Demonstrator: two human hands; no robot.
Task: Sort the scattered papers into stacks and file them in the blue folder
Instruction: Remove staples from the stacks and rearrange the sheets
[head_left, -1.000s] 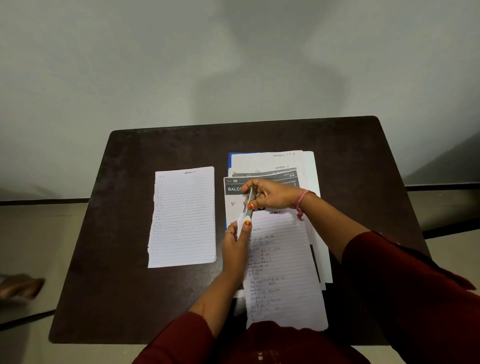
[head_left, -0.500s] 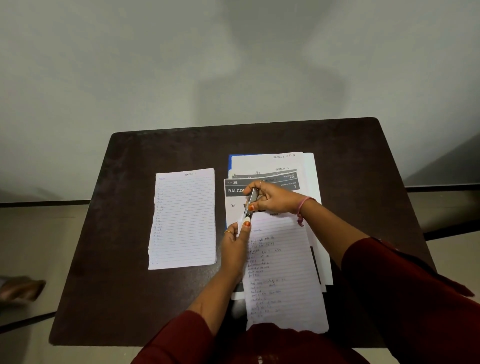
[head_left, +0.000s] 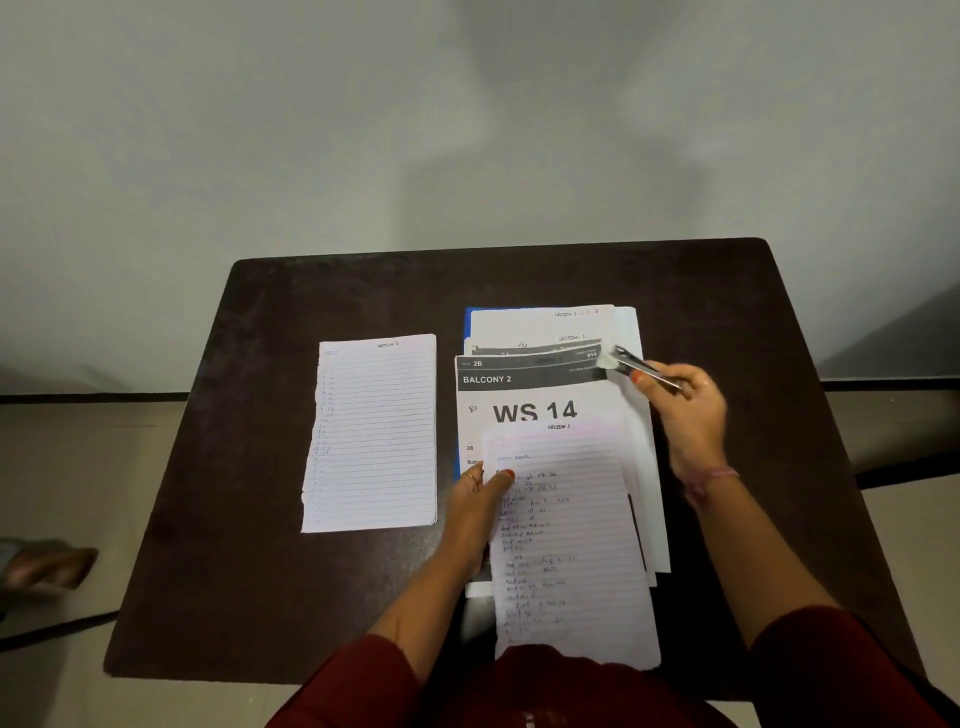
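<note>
- Two groups of paper lie on the tabletop (head_left: 260, 519): a single lined sheet (head_left: 374, 436) at the left, well apart from the pile (head_left: 540, 405) resting on the blue folder (head_left: 469, 315), of which only an edge shows.
- My left hand (head_left: 480, 506) presses its thumb and straight fingers on the handwritten top sheet (head_left: 571, 551).
- My right hand (head_left: 685, 410) pinches a slim metal tool (head_left: 641, 366), perhaps a stapler or clip, curled fingers closed round it, just beside the pile's far right corner.
- I judge sorting is midway; next, fasten or set the tool aside, then square the sheets.
</note>
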